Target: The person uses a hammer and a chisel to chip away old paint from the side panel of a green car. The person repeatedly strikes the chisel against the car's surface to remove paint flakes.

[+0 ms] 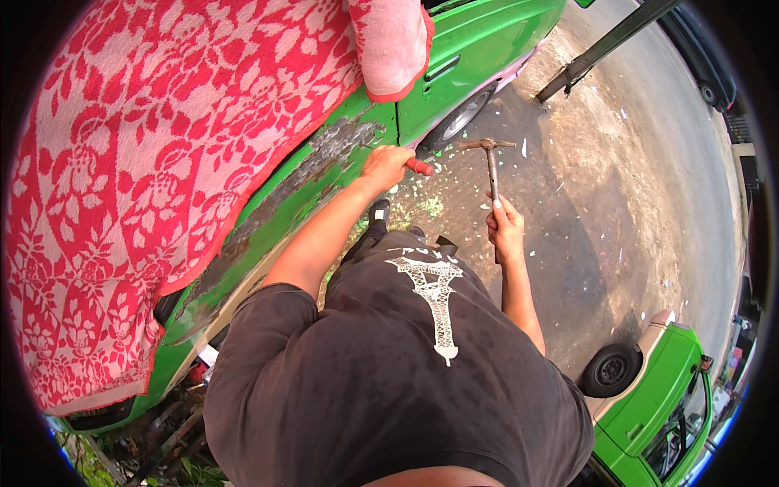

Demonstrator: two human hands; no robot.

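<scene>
My left hand [385, 168] is closed around a tool whose red handle end [419, 167] sticks out toward the right; its other end is hidden by my hand. That hand is up against the side panel of a green vehicle [438, 93], where the paint is scraped down to a rough grey patch [345, 138]. Off to the right, my right hand [505, 229] grips a hammer [492, 172] by its shaft. The narrow, rust-brown hammer head points away from me, apart from the red handle and the panel.
A red and pink floral blanket [162, 146] drapes over the vehicle on the left. A wheel [466, 116] stands near the door. Paint flakes litter the stained ground [560, 211]. A post [604, 53] rises at the far right; another green vehicle [661, 390] is at the lower right.
</scene>
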